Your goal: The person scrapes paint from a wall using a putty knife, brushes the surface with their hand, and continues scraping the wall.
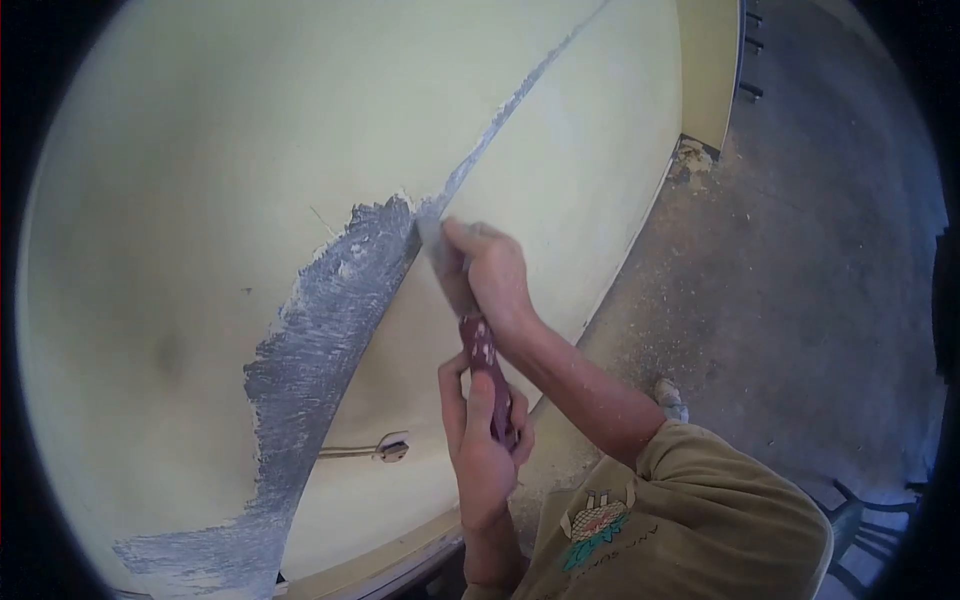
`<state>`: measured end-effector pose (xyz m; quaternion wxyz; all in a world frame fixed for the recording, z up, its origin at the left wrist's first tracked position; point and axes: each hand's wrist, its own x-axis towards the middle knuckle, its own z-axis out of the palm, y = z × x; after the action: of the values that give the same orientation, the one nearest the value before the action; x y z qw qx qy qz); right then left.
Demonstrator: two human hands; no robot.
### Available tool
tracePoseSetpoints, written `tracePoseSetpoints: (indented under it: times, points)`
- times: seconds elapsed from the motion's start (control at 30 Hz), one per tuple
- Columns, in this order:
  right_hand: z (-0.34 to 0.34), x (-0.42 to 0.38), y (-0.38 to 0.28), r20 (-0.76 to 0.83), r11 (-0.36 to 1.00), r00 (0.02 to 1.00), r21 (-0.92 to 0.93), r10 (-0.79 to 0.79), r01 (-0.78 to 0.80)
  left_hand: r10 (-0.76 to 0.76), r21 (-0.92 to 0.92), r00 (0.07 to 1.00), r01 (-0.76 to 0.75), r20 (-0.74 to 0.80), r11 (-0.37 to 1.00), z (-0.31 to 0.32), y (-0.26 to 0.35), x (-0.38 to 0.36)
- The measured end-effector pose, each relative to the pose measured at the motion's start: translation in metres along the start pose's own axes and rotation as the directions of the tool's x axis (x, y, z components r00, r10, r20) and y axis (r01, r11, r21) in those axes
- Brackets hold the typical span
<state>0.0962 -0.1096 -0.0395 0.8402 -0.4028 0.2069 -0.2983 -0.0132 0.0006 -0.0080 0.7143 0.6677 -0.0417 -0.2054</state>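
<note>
My left hand [485,445] is closed around the dark red, paint-specked handle of a scraper [481,342]. Further up the same tool, the fingers of my right hand [497,275] are bent round its metal blade, partly hiding it. The blade's tip touches the pale cream wall [200,180] at the upper end of a wide rough grey patch [330,300], where the cream coat is gone and the edges are ragged. From there a narrow grey strip [515,98] runs up along an edge to the upper right.
Below the grey edge, a small fitting [391,447] with a thin line leading to it sits on the recessed wall. Concrete floor [800,280] with pale flakes lies right. Dark chair-like legs [875,530] show lower right, and a shoe [671,397] beside my sleeve.
</note>
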Motion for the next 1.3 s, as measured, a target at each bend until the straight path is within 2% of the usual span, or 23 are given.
tracePoseSetpoints:
  times: [0.03,0.07,0.13,0.2,0.23,0.27,0.33,0.37,0.43,0.47,0.57,0.6,0.67,0.7,0.87,0.93,1.0,1.07,1.1,1.2,1.23,1.27,1.3]
  points:
    - [-0.003,0.018,-0.005,0.024,0.832,0.897,-0.363,-0.442,0.42,-0.025,0.049,0.999,0.027,-0.028,0.998,0.009,0.006,0.016]
    - [-0.012,0.029,-0.01,-0.023,0.989,0.998,-0.135,-0.061,0.058,-0.031,0.051,0.999,0.032,-0.034,0.998,0.015,0.012,0.026]
    - [-0.014,0.029,-0.037,-0.028,0.974,0.98,0.121,0.198,-0.194,0.015,0.05,0.989,-0.023,0.148,0.998,0.022,0.022,0.037]
    - [-0.016,0.02,-0.025,0.045,0.99,0.99,-0.05,0.131,-0.129,0.023,0.029,0.994,-0.026,0.106,0.999,0.022,0.014,0.019]
    - [-0.019,0.026,0.016,0.123,0.936,0.97,-0.264,-0.208,0.234,0.013,0.011,0.997,-0.014,0.072,1.0,0.015,0.006,0.006]
    - [-0.005,0.004,-0.006,0.014,0.996,0.998,0.067,0.055,-0.056,0.0,-0.002,0.999,0.0,0.039,1.0,0.009,0.0,0.001]
    - [-0.009,0.013,-0.005,0.023,0.997,0.999,-0.061,0.043,-0.042,-0.001,-0.008,0.996,0.001,0.085,1.0,0.01,-0.004,0.009]
    - [-0.013,0.013,-0.012,0.023,0.996,0.998,-0.061,0.061,-0.06,0.028,0.01,1.0,-0.028,0.012,1.0,0.03,-0.002,0.012]
    - [-0.016,0.013,-0.037,0.102,0.915,0.917,0.085,0.385,-0.394,0.074,0.022,0.997,-0.074,-0.03,0.997,0.04,-0.004,0.014]
    - [-0.014,0.008,-0.029,0.102,0.914,0.916,0.078,0.389,-0.397,0.072,0.016,0.997,-0.071,-0.035,0.997,0.031,-0.006,0.009]
    - [-0.007,0.007,0.001,0.06,0.999,0.998,-0.031,0.022,-0.02,0.005,-0.001,1.0,-0.005,-0.009,1.0,0.011,-0.007,0.003]
    - [-0.01,0.012,0.001,0.062,0.999,0.998,-0.035,0.03,-0.028,-0.001,-0.003,1.0,0.001,-0.016,1.0,0.018,-0.005,0.006]
    - [-0.016,0.021,-0.024,0.062,0.954,0.964,0.14,0.26,-0.266,-0.009,0.045,1.0,0.009,0.012,0.999,0.035,0.004,0.017]
    - [-0.016,0.013,-0.038,0.064,0.942,0.946,0.091,0.318,-0.323,-0.003,0.048,1.0,0.003,-0.004,0.999,0.034,0.002,0.018]
    - [-0.01,0.012,-0.01,0.045,0.989,0.992,0.088,0.118,-0.121,-0.006,0.013,0.999,0.005,0.043,1.0,0.016,-0.001,0.019]
    - [-0.017,0.019,-0.037,0.085,0.939,0.952,0.161,0.293,-0.303,-0.012,0.054,0.999,0.01,0.036,0.998,0.02,-0.001,0.022]
    - [-0.019,0.013,-0.028,0.066,0.944,0.944,0.048,0.323,-0.326,0.021,0.016,1.0,-0.021,-0.001,1.0,0.029,0.0,0.019]
    - [-0.012,0.014,0.002,0.101,0.937,0.975,-0.272,-0.199,0.22,0.024,-0.019,1.0,-0.024,0.006,1.0,0.017,-0.004,0.002]
    - [-0.007,0.006,0.001,0.009,0.997,0.997,-0.017,0.072,-0.072,0.019,-0.049,1.0,-0.018,0.013,0.999,0.012,-0.004,-0.001]
    - [-0.018,0.044,-0.008,-0.058,0.979,0.997,-0.202,-0.045,0.032,0.016,0.056,0.997,-0.02,0.07,0.998,0.024,0.007,0.033]
    - [-0.018,0.042,-0.024,-0.031,0.979,0.984,0.112,0.174,-0.17,0.008,0.042,0.993,-0.013,0.117,0.999,0.028,0.015,0.038]
    - [-0.019,0.039,-0.017,-0.031,0.979,0.984,0.11,0.176,-0.172,0.007,0.041,0.993,-0.012,0.116,0.999,0.027,0.015,0.032]
    - [-0.02,0.039,-0.009,-0.043,0.994,0.996,-0.071,0.078,-0.081,-0.021,-0.014,0.996,0.023,0.088,1.0,0.027,0.015,0.027]
